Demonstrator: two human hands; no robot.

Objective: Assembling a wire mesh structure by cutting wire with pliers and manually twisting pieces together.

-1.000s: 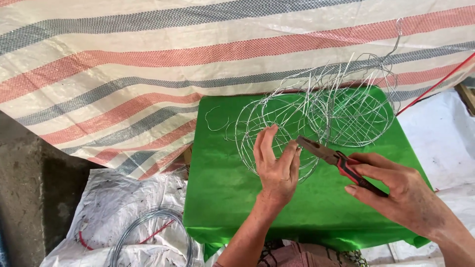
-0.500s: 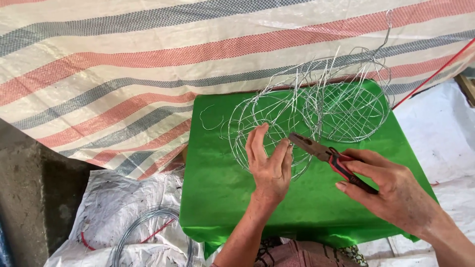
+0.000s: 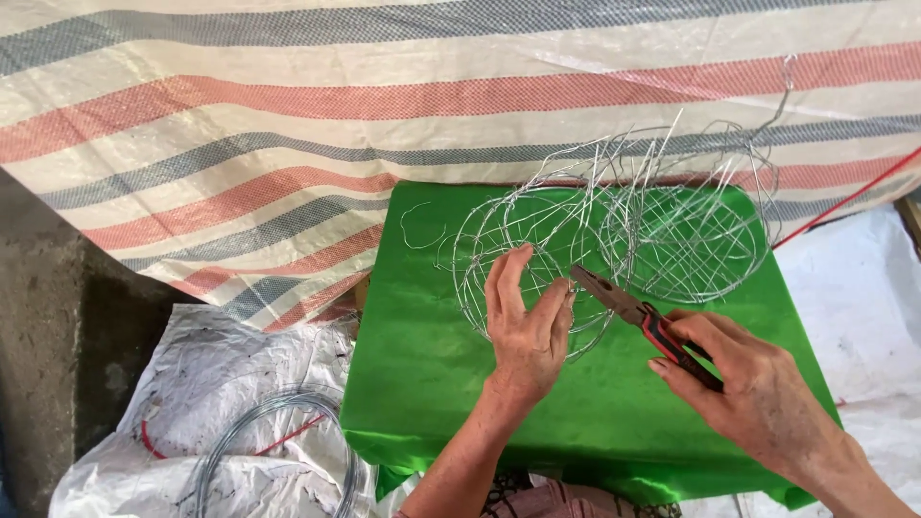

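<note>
Resting on the nearer wire basket frame [image 3: 523,254], the left hand [image 3: 526,331] lies palm down with its fingers [image 3: 507,278] spread slightly apart and almost straight, pressing on the wire rather than closing around it. The thumb [image 3: 554,305] angles out to the right, its tip close to the nose of the pliers [image 3: 641,317]. Nothing is gripped in this hand.

The right hand [image 3: 758,403] is wrapped around the red and black handles of the pliers, its fingers curled closed about them, thumb on top. The grey metal nose points up and left toward the left hand's thumb and reaches the rim of the wire frame; whether the nose is nipping a strand of wire cannot be told.

Both wire frames sit on the table, which is covered with a bright green cloth [image 3: 432,364]. The second round wire frame [image 3: 691,225] stands just to the right of the first, touching or overlapping it, with loose wire ends poking upward.

Behind the table hangs a striped tarpaulin [image 3: 240,144] in cream, red and grey. Down to the left, a coil of wire [image 3: 278,446] lies on a white plastic sack [image 3: 192,384].
</note>
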